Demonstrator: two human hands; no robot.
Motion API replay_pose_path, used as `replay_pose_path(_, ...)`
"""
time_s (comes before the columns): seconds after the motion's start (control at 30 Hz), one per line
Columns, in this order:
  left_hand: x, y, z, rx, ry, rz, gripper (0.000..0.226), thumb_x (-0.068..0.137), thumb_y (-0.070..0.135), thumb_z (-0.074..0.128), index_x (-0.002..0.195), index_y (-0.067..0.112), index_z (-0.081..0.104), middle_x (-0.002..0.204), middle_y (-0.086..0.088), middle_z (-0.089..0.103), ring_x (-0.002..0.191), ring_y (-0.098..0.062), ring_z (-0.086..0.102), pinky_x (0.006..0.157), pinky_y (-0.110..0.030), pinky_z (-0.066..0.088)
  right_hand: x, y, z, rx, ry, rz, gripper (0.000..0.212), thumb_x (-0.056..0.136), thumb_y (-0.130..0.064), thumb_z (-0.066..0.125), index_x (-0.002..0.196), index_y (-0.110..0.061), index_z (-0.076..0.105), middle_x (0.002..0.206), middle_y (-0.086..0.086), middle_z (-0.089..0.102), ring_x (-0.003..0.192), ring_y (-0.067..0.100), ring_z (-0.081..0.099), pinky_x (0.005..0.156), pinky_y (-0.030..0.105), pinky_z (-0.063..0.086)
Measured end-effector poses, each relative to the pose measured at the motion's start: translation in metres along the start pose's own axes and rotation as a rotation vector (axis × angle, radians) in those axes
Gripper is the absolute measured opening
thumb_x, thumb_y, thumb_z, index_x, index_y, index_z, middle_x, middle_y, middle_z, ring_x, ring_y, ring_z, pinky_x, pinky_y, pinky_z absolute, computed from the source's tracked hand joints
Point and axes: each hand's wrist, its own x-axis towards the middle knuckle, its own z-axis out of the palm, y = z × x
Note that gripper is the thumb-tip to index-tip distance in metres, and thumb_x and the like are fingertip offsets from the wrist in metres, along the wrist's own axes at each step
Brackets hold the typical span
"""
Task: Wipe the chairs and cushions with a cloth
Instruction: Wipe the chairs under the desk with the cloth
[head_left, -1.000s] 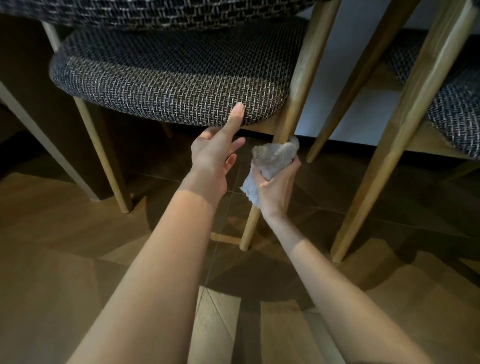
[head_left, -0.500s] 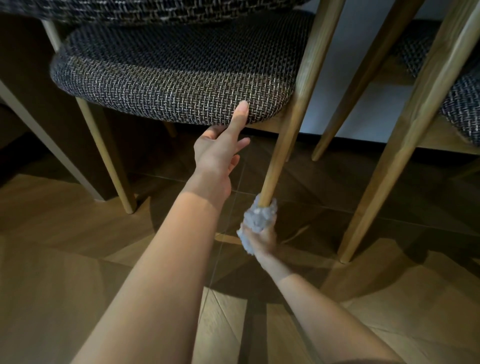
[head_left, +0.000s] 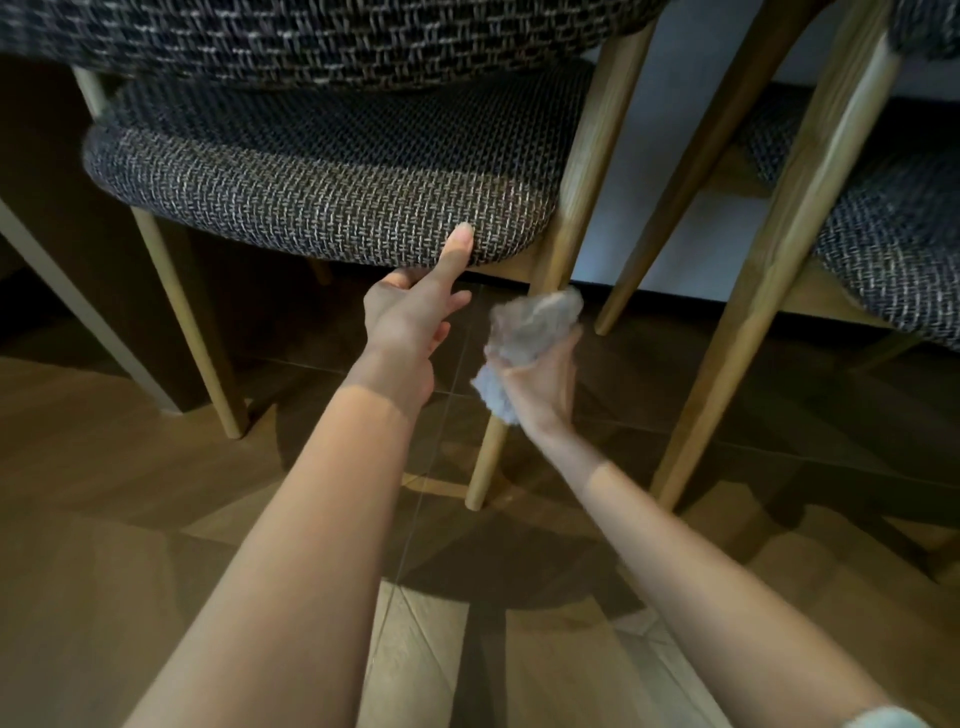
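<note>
Crumpled pale cloth (head_left: 530, 332), right hand (head_left: 543, 387) fingers clamped round it, left hand (head_left: 410, 317) fingers straight on cushion (head_left: 322, 197)

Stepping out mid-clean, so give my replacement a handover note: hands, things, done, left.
Left hand: one straight finger touches the front edge of the cushion, holding nothing.
Right hand: grips the cloth bunched against the chair leg, just under the seat.
Done: that leg is mid-wipe; nothing shows which surfaces are finished.
Left: probably the leg's lower part, the other legs, the cushion, and the second chair on the right.
</note>
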Motion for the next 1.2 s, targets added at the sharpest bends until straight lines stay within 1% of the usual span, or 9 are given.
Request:
replay_pose_path(0.2, -0.002, 0.003, 0.0, 0.012, 0.007, 0.005, 0.038, 0.077, 0.046, 0.073, 0.101, 0.023, 0.056, 0.112, 0.008, 0.066, 0.084, -0.001, 0.063, 0.07, -0.022, 0.044, 0.021, -0.055, -0.019, -0.132, 0.126, -0.357, 0.102, 0.074, -0.024, 0.08, 0.144, 0.004, 0.011, 0.142, 0.021, 0.032, 0.132, 0.028, 0.037, 0.109, 0.031, 0.034)
replay_pose_path(0.37, -0.005, 0.003, 0.005, -0.028, 0.015, -0.003, 0.05, 0.079, 0.045, 0.072, 0.117, 0.017, 0.054, 0.118, 0.006, 0.064, 0.081, 0.0, 0.061, 0.081, -0.023, 0.044, -0.014, -0.019, -0.003, -0.287, 0.087, -0.312, 0.097, 0.08, -0.023, 0.076, 0.148, 0.002, 0.012, 0.146, 0.019, 0.032, 0.132, 0.027, 0.038, 0.111, 0.036, 0.035)
replay_pose_path(0.53, -0.011, 0.005, 0.006, -0.028, 0.021, -0.018, 0.059, 0.08, 0.046, 0.071, 0.126, 0.015, 0.052, 0.119, 0.006, 0.064, 0.084, 0.0, 0.06, 0.083, -0.023, 0.044, -0.035, 0.004, -0.008, -0.433, -0.228, -0.098, 0.102, 0.085, -0.028, 0.07, 0.148, 0.001, -0.004, 0.15, 0.02, 0.019, 0.137, 0.03, 0.029, 0.112, 0.041, 0.032)
replay_pose_path(0.63, -0.014, 0.005, 0.003, -0.013, 0.014, -0.009, 0.056, 0.082, 0.045, 0.069, 0.126, 0.014, 0.054, 0.119, 0.005, 0.064, 0.084, 0.0, 0.059, 0.087, -0.024, 0.044, -0.016, -0.034, -0.025, -0.359, -0.063, -0.333, 0.099, 0.084, -0.028, 0.073, 0.148, 0.002, 0.003, 0.146, 0.022, 0.027, 0.131, 0.031, 0.037, 0.108, 0.044, 0.038)
replay_pose_path(0.77, -0.014, 0.005, 0.002, -0.018, 0.013, -0.013, 0.054, 0.083, 0.043, 0.068, 0.126, 0.013, 0.055, 0.117, 0.004, 0.065, 0.086, -0.002, 0.06, 0.085, -0.024, 0.044, 0.018, -0.075, -0.032, -0.274, 0.076, -0.448, 0.107, 0.079, -0.03, 0.076, 0.148, 0.003, 0.001, 0.153, 0.026, 0.014, 0.138, 0.039, 0.023, 0.113, 0.042, 0.021)
replay_pose_path(0.97, -0.013, 0.005, 0.0, -0.041, 0.01, -0.022, 0.058, 0.084, 0.042, 0.068, 0.13, 0.012, 0.052, 0.12, 0.004, 0.064, 0.09, -0.002, 0.061, 0.086, -0.023, 0.045, -0.021, -0.008, -0.003, -0.1, -0.17, -0.057, 0.088, 0.085, -0.003, 0.067, 0.15, -0.007, 0.008, 0.148, 0.022, 0.029, 0.137, 0.036, 0.031, 0.114, 0.043, 0.03)
replay_pose_path(1.03, -0.014, 0.005, 0.001, -0.056, 0.029, -0.031, 0.059, 0.084, 0.043, 0.067, 0.132, 0.013, 0.051, 0.119, 0.004, 0.064, 0.091, -0.003, 0.061, 0.083, -0.022, 0.045, -0.034, 0.022, 0.0, -0.029, -0.274, 0.083, 0.07, 0.085, 0.004, 0.063, 0.142, -0.012, 0.026, 0.121, 0.002, 0.051, 0.125, 0.024, 0.048, 0.097, 0.016, 0.044)
replay_pose_path(1.1, -0.017, 0.005, 0.006, -0.073, 0.042, -0.034, 0.057, 0.086, 0.044, 0.064, 0.132, 0.014, 0.049, 0.114, 0.007, 0.066, 0.091, -0.004, 0.062, 0.082, -0.022, 0.045, -0.045, 0.039, -0.007, -0.088, -0.403, 0.11, 0.065, 0.088, 0.003, 0.06, 0.14, -0.016, 0.027, 0.103, -0.015, 0.045, 0.118, 0.02, 0.051, 0.072, -0.002, 0.04)
replay_pose_path(1.2, -0.024, 0.002, 0.02, -0.097, 0.04, -0.037, 0.053, 0.092, 0.049, 0.053, 0.131, 0.014, 0.049, 0.106, 0.008, 0.068, 0.089, -0.006, 0.062, 0.085, -0.026, 0.044, -0.049, 0.046, -0.03, -0.126, -0.46, 0.092, 0.079, 0.088, -0.013, 0.067, 0.147, -0.018, 0.015, 0.127, -0.002, 0.045, 0.124, 0.019, 0.046, 0.089, 0.015, 0.043)
